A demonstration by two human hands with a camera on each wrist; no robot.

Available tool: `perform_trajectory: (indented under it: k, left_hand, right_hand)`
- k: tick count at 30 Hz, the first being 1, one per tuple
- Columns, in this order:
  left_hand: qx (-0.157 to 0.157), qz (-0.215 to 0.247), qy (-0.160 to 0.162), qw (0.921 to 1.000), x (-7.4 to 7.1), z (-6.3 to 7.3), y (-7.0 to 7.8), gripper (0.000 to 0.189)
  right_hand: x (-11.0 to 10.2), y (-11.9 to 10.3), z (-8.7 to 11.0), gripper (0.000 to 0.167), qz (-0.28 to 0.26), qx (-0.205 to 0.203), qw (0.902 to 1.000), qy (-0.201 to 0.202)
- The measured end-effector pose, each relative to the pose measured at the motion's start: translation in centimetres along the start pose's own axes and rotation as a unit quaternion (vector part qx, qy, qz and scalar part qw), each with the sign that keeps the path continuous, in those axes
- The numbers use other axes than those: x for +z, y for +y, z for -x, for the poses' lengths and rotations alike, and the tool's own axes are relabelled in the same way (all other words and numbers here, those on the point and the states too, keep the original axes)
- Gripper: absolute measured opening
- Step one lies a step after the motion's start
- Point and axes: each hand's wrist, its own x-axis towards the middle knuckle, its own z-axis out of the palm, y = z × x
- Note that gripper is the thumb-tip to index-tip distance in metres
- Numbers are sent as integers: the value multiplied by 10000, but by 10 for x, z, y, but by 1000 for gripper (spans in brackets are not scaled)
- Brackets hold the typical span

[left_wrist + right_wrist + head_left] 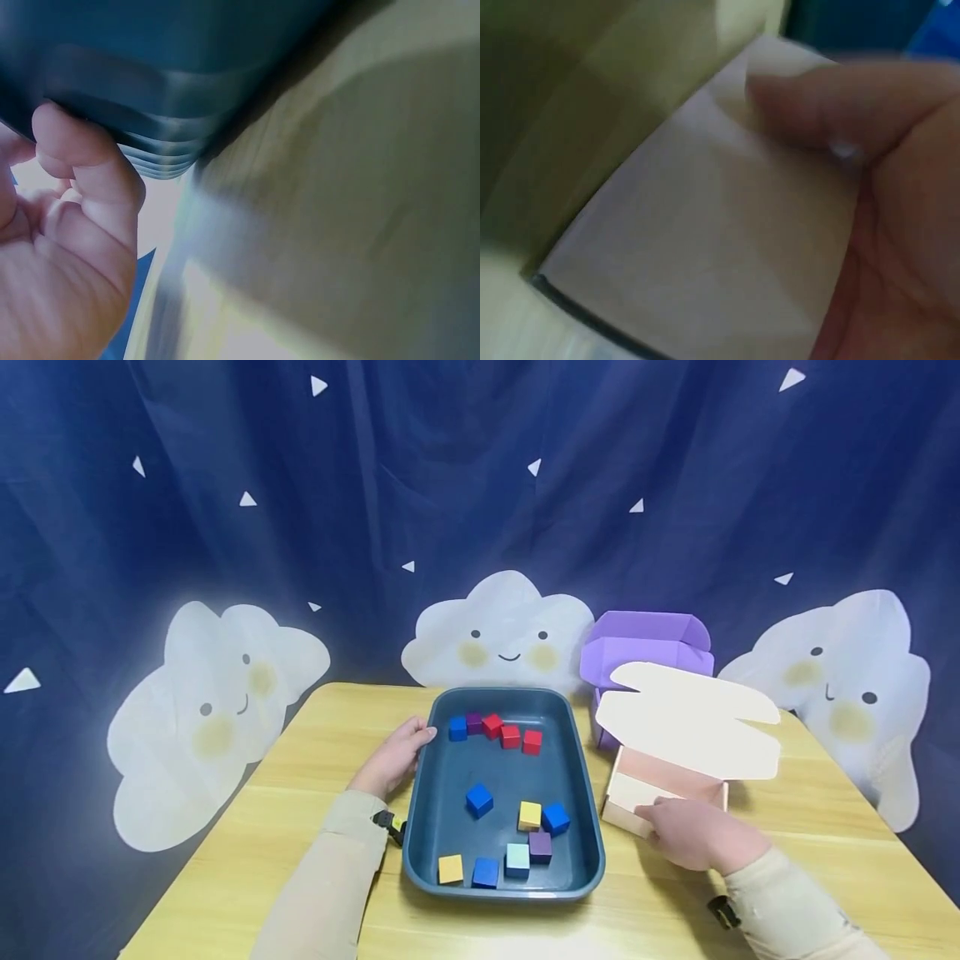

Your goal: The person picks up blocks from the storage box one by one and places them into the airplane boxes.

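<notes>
My left hand [393, 758] holds the left side of a dark blue-green plastic tray [495, 768], with its fingers at the rim. In the left wrist view those fingers [79, 139] bend up against the tray's outer wall. Several coloured cubes lie in the tray: red cubes [510, 737] near the far end, a blue cube [480, 800] mid-tray, and yellow [529, 815], purple [540, 847] and pale green [517, 860] ones towards the near end. To the right, my right hand [697, 833] grips the front wall of a pale pink cardboard box [626, 803], whose lid stands raised. The thumb [802, 105] presses the outside of that wall.
A purple cardboard box [645, 647] with its lid up stands behind the pink one, partly hidden by that lid. Everything stands on a wooden table [300, 777]. Beyond it hangs a dark blue curtain [465, 468] with smiling white clouds.
</notes>
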Motion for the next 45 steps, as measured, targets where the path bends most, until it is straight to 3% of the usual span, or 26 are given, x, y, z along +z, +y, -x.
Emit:
perform_trajectory:
  k: [7,11,15,19,24,29,35,41,45]
  left_hand:
    - [-11,33,1,10000,-2,0,-4,25]
    - [-69,19,8,10000,-1,0,-5,24]
    - [10,92,23,10000,1,-1,-4,23]
    - [30,107,2,9999,1,-2,-3,21]
    - [86,120,-22,9999,-2,-1,0,20]
    - [76,79,-20,9999,-1,0,0,20]
    - [18,62,2,10000,2,0,-2,20]
    - [24,1,14,10000,2,0,-2,20]
    - [-5,-53,53,10000,0,0,-1,20]
  right_hand:
    - [7,-22,-12,37,37,-119,9998,164]
    - [7,-22,-10,37,-64,-181,9996,203]
    - [2,-17,-10,37,-4,-511,9979,395]
    - [-19,-27,-9,31,259,-533,9958,693]
    - [-65,-59,-18,28,374,-421,9926,1075]
    - [-87,-89,-47,29,392,-677,9879,1338]
    - [-93,-111,-96,34,298,-747,9872,1379]
    - [-77,-110,-148,40,231,-94,9938,1088]
    - [-63,-105,-171,26,303,584,9951,743]
